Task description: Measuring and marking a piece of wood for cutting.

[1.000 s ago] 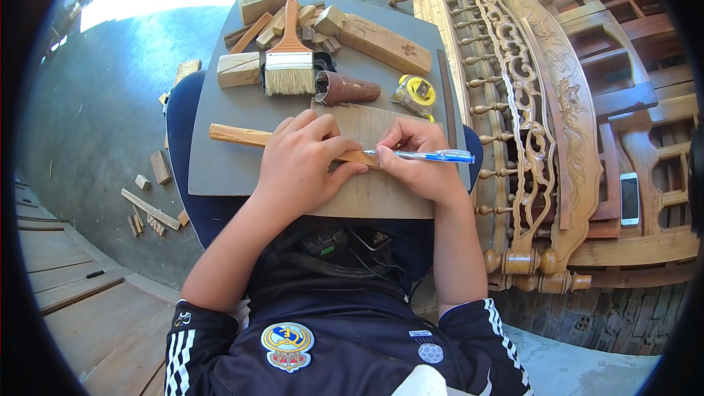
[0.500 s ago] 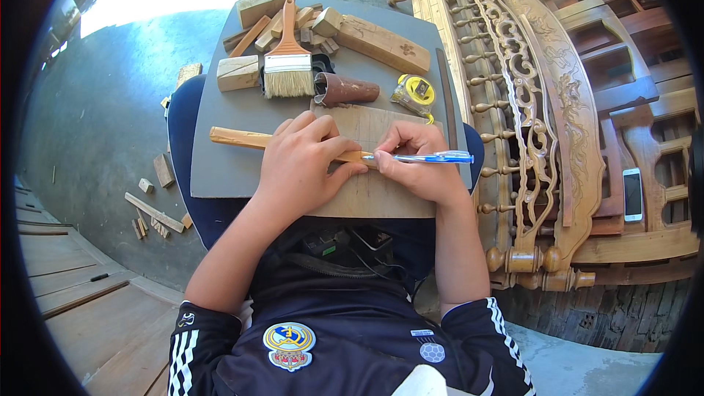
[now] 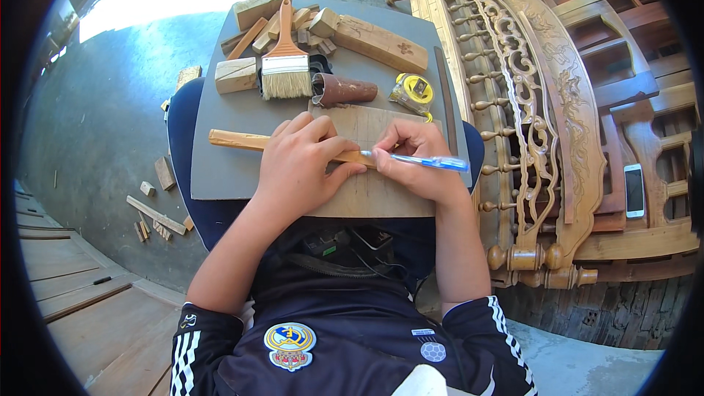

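Note:
My left hand (image 3: 297, 169) presses and grips a narrow wooden strip (image 3: 236, 138), which lies across a pale wooden board (image 3: 370, 202) on a grey panel (image 3: 224, 169). My right hand (image 3: 418, 180) pinches a clear blue pen (image 3: 447, 162), its tip at the strip near my left fingertips. Just beyond my hands lie a rolled piece of reddish-brown sandpaper (image 3: 346, 89), a yellow tape measure (image 3: 413, 94) and a wide paintbrush (image 3: 286, 82) with an orange handle, resting over a dark object mostly hidden.
Several wood blocks (image 3: 381, 45) cover the panel's back part, and a dark flat bar (image 3: 445, 81) lies along its right edge. Carved wooden furniture parts (image 3: 572, 139) stand close on my right, a white phone (image 3: 633, 191) on them. Offcuts (image 3: 154, 213) lie on the left floor.
The pen has tilted slightly, its rear end lower and a little farther left. My hands stay almost in place, the left on the strip and the right on the pen.

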Demonstrator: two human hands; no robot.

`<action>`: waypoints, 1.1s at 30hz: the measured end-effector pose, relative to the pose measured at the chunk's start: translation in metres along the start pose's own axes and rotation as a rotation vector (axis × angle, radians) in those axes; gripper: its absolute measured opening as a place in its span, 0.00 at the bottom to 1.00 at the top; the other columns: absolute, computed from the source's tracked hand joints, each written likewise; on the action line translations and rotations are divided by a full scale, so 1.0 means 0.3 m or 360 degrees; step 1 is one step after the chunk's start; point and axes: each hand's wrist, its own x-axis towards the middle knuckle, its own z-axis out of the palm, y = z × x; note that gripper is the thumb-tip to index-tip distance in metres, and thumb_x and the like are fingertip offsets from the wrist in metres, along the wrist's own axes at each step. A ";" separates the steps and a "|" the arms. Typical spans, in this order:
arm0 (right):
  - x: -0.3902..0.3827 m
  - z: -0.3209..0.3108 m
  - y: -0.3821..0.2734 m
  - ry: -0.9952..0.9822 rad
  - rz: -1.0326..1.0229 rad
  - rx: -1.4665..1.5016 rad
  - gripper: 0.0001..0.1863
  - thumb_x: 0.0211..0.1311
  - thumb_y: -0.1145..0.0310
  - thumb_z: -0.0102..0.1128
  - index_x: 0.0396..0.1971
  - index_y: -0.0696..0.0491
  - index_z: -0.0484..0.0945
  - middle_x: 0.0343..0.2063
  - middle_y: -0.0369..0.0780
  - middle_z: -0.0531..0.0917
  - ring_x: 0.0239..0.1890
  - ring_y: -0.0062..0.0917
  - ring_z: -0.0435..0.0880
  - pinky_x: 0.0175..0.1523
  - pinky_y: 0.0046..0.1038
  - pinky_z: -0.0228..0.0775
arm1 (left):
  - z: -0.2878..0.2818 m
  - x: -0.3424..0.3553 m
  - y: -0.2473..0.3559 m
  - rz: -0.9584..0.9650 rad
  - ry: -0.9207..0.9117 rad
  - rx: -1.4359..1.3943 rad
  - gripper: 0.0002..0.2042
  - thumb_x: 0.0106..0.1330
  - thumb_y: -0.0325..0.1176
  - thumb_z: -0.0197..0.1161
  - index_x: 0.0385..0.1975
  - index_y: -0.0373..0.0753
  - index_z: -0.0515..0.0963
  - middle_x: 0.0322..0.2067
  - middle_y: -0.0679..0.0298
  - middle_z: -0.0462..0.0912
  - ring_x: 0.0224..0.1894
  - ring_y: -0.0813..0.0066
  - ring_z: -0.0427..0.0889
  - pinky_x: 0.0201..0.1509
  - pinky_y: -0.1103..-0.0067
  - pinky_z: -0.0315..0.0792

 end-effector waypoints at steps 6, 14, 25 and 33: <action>-0.001 0.001 0.005 -0.0016 0.0003 0.0032 0.08 0.60 0.70 0.72 0.29 0.58 0.83 0.28 0.35 0.85 0.30 0.13 0.80 0.36 0.21 0.73 | -0.001 0.000 -0.001 0.0023 0.0011 0.0010 0.14 0.55 0.49 0.78 0.33 0.47 0.90 0.32 0.68 0.78 0.40 0.66 0.79 0.47 0.69 0.74; 0.003 0.001 0.003 0.0009 -0.0030 -0.0027 0.08 0.59 0.70 0.72 0.29 0.58 0.82 0.28 0.35 0.86 0.31 0.13 0.81 0.36 0.21 0.74 | 0.000 0.001 -0.001 0.0025 0.0008 0.0011 0.14 0.55 0.49 0.78 0.33 0.47 0.90 0.32 0.68 0.79 0.40 0.66 0.79 0.47 0.69 0.74; -0.007 -0.007 -0.006 -0.0123 0.0007 0.0057 0.08 0.60 0.70 0.72 0.29 0.59 0.82 0.27 0.35 0.85 0.30 0.12 0.80 0.36 0.20 0.73 | -0.001 0.002 0.000 0.0015 -0.0001 0.0011 0.14 0.55 0.49 0.78 0.33 0.47 0.90 0.32 0.68 0.79 0.40 0.67 0.79 0.47 0.69 0.74; -0.011 -0.002 -0.008 -0.0132 -0.0005 0.0093 0.08 0.61 0.70 0.72 0.29 0.59 0.83 0.27 0.35 0.85 0.30 0.12 0.80 0.37 0.20 0.74 | -0.003 0.001 0.000 0.0016 -0.0006 0.0001 0.14 0.55 0.49 0.78 0.33 0.47 0.90 0.32 0.68 0.79 0.41 0.67 0.80 0.48 0.68 0.74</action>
